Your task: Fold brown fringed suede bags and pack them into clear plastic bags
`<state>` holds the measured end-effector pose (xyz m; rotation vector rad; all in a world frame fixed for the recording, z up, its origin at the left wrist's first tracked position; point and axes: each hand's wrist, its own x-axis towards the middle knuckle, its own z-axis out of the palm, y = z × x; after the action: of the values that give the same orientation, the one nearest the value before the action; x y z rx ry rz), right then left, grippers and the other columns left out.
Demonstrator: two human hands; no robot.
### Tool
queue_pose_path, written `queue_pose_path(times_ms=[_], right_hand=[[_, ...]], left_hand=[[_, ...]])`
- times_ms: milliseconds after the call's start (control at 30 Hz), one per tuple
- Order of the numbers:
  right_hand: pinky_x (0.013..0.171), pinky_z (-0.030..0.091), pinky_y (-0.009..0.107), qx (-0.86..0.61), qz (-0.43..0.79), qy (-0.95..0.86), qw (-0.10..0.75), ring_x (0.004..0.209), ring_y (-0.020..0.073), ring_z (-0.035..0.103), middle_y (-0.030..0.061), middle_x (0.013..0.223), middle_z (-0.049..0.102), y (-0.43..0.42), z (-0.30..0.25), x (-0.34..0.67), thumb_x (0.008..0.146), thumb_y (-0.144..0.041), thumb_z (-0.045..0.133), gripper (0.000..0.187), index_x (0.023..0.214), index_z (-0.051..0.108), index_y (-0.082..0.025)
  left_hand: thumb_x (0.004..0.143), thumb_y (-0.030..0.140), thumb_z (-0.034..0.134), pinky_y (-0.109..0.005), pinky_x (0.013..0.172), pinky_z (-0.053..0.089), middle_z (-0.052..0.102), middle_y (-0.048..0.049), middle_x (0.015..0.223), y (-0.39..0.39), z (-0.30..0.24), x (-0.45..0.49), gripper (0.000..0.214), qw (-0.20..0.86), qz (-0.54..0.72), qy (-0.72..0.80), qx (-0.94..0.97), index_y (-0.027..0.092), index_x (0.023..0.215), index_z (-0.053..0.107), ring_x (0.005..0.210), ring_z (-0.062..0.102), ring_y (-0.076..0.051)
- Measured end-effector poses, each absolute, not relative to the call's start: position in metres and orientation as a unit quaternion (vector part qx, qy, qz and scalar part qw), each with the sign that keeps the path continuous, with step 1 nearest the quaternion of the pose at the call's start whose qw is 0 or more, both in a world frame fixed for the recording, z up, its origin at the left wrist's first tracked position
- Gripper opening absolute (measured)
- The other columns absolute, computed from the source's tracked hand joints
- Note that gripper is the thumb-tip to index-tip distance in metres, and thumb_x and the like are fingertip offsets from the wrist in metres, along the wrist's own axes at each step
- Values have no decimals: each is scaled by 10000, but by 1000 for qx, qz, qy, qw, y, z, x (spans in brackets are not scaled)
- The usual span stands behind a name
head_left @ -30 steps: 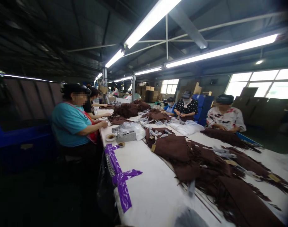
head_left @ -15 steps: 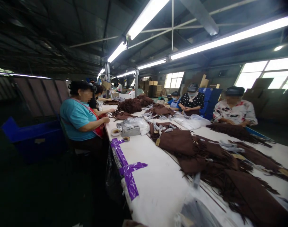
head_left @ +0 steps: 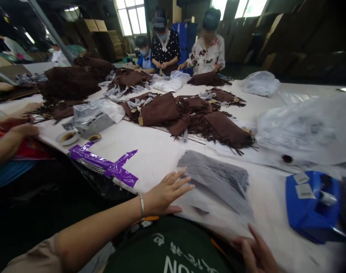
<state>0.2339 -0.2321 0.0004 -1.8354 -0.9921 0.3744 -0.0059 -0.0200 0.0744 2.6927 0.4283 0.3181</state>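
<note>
In front of me on the white table lies a see-through plastic bag [head_left: 215,178] with something flat and dark grey inside. My left hand [head_left: 168,191], a bracelet at its wrist, is spread open at the bag's left edge; its fingertips appear to touch the plastic. At the bag's near right corner is my right hand [head_left: 255,246], fingers apart and partly stretched out, with no object visible in it. A dark green apron [head_left: 161,246] with white lettering covers my front, below the table edge.
Brown fringed pieces [head_left: 161,110] with tags lie in a heap beyond the bag. To the right are a blue tape dispenser [head_left: 312,204] and a large plastic bundle [head_left: 306,125]. Purple tape [head_left: 121,167] marks the left edge. A co-worker's arm [head_left: 10,140] reaches in at left; others work opposite.
My view has swung right and downward. Both my hands have come into view, along with the whole grey-filled bag and the blue tape dispenser.
</note>
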Motion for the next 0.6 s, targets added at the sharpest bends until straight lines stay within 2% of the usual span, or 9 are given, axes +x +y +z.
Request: queue_pose_path(times_ms=[33,100,167,267,333,400,500,600], right_hand=[[748,563,327,-710,161,-492,478,764,208,679,31,848,706,-224,0,229,849,-369,531,392,1216,554,-232],[834,540,330,-607,173,-654,417,931,210,653,37,1009,691,-202,2,217,860,-280,515,277,1114,624,-256],[895,514,341,-553,154,-751,326,1039,210,611,43,1132,648,-174,4,203,875,-244,477,320,1173,592,-261],[969,455,415,-606,60,-763,216,1145,265,538,67,1257,571,-129,0,184,876,-243,454,433,1308,475,-231],[1025,363,497,-632,14,-752,187,1224,311,451,69,1328,505,-104,-6,181,866,-202,429,472,1338,438,-225],[1060,283,522,-621,4,-763,181,1276,311,378,34,1390,433,-85,-14,188,843,-129,392,525,1353,414,-251],[1084,246,507,-593,-3,-788,163,1296,269,359,-23,1420,381,-65,-23,209,797,-56,347,626,1371,375,-304],[1099,223,522,-570,-13,-811,133,1323,245,318,-33,1439,340,-52,-29,224,776,-22,318,688,1396,318,-320]], left_hand=[[786,204,596,-508,1105,236,443,-125,1381,-15,67,-15,540,184,105,177,961,186,1309,462,1351,279,-300],[765,77,500,-431,1056,361,561,-111,1265,-11,52,-20,460,186,123,219,950,167,1215,540,1237,460,-236],[751,24,417,-388,1024,412,620,-92,1180,-12,43,-14,461,196,190,260,926,156,1166,567,1146,542,-188],[777,29,379,-457,1095,320,600,-82,1220,-17,42,-4,474,184,278,265,905,165,1201,539,1195,510,-187],[793,30,375,-508,1124,244,574,-86,1257,-20,41,-6,473,164,286,241,913,169,1221,522,1240,469,-200],[785,-3,354,-539,1128,209,548,-84,1290,-22,33,-16,522,145,258,230,927,172,1256,494,1278,423,-207],[750,-58,312,-542,1114,243,508,-79,1334,-22,10,-35,629,122,195,235,944,189,1315,440,1306,382,-205],[769,-52,315,-481,1099,311,444,-94,1386,-19,-10,-49,637,104,153,225,957,189,1354,394,1321,357,-205]])
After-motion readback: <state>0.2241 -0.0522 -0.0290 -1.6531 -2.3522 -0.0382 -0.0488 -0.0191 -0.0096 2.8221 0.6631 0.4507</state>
